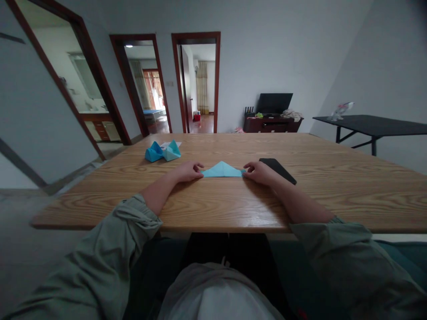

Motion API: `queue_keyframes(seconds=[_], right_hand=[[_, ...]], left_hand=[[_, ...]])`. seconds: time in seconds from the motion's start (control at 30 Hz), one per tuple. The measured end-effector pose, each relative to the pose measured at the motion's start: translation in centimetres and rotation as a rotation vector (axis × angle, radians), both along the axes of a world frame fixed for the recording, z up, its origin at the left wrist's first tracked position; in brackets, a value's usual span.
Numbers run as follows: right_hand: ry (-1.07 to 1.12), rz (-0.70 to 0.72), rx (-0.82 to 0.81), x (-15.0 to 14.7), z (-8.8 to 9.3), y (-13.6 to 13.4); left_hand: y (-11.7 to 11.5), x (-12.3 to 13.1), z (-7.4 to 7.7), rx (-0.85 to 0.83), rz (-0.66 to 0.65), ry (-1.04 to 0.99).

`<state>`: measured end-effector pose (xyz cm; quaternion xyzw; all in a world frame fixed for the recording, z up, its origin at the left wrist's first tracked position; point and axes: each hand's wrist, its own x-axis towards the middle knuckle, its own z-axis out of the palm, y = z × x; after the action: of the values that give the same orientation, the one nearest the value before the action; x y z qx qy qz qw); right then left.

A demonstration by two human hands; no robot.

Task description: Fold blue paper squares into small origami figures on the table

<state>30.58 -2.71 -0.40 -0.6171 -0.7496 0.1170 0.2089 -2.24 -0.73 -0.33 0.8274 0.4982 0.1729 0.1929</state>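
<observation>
The left hand (187,172) and right hand (259,173) lie unclenched, fingers seemingly pressing opposite corners of a blue origami triangle (222,170) at centre frame.

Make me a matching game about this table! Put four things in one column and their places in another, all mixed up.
Things:
1. folded blue paper triangle
2. black smartphone
3. two folded blue paper shapes
4. left hand

Places:
A. just past the right hand
B. at the triangle's left corner
C. between both hands
D. farther up the table, toward the left

Pairs: 1-C, 2-A, 3-D, 4-B
</observation>
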Motion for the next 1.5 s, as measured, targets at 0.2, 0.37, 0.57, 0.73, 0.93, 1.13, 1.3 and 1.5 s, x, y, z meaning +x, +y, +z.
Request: queue_keyframes(seconds=[0.2,0.37,0.57,0.73,0.93,1.13,1.3,1.5], right_hand=[[-0.050,0.014,0.012,-0.2,0.5,-0.4],[-0.120,0.036,0.066,-0.8,0.8,-1.0],[-0.312,0.138,0.243,-1.7,0.8,-1.6],[-0.354,0.183,0.283,-1.6,0.6,-1.4],[-0.380,0.179,0.226,-1.9,0.8,-1.7],[-0.505,0.185,0.217,-2.9,1.3,-2.9],[-0.505,0.185,0.140,-3.8,0.8,-3.6],[-0.451,0.267,0.070,-4.5,-0.8,-4.0]], left_hand=[[-0.7,0.5,0.8,0.011,0.017,0.102],[-0.9,0.2,1.1,0.028,-0.013,0.147],[-1.2,0.3,1.2,0.211,-0.087,0.260],[-1.9,1.1,1.6,0.275,-0.089,0.339],[-2.5,1.9,1.8,0.314,-0.053,0.419],[-3.0,2.4,1.7,0.383,-0.077,0.519],[-4.1,3.1,1.2,0.312,-0.110,0.518],[-5.1,4.1,0.4,0.066,-0.113,0.471]])
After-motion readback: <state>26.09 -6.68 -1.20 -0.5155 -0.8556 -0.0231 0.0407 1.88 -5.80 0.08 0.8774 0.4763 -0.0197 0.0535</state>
